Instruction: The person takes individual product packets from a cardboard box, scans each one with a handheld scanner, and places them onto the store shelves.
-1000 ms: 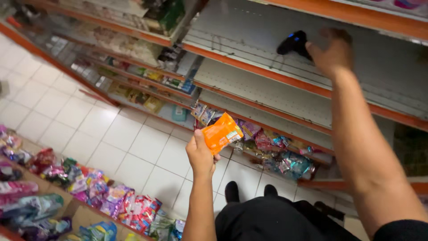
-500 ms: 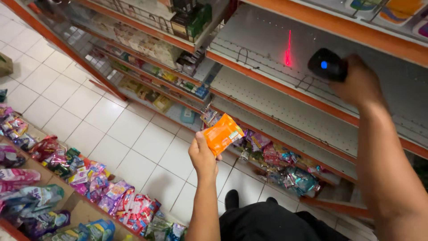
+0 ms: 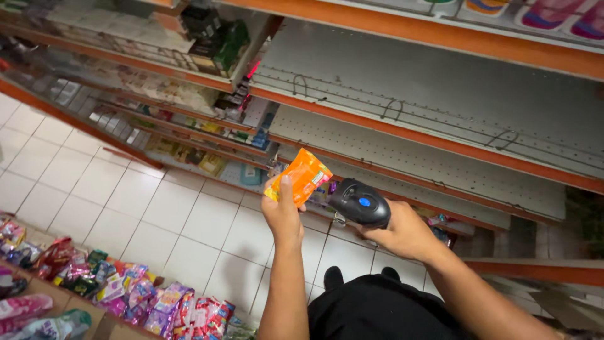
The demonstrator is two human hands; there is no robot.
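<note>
Fingers of the left hand (image 3: 283, 217) clamp a small orange packet (image 3: 301, 177) at frame centre, while the right hand (image 3: 402, 234) wraps closed around a black handheld scanner (image 3: 360, 203) with a lit blue button, its nose almost touching the packet. Grey shelves (image 3: 440, 107) at upper right stand bare; bright packets (image 3: 113, 289) fill a box at lower left, so stocking looks far from finished.

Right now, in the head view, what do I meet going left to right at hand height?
Boxes of colourful snack packets → left hand holding an orange packet → black handheld scanner → right hand gripping it → orange-edged shelf.
</note>
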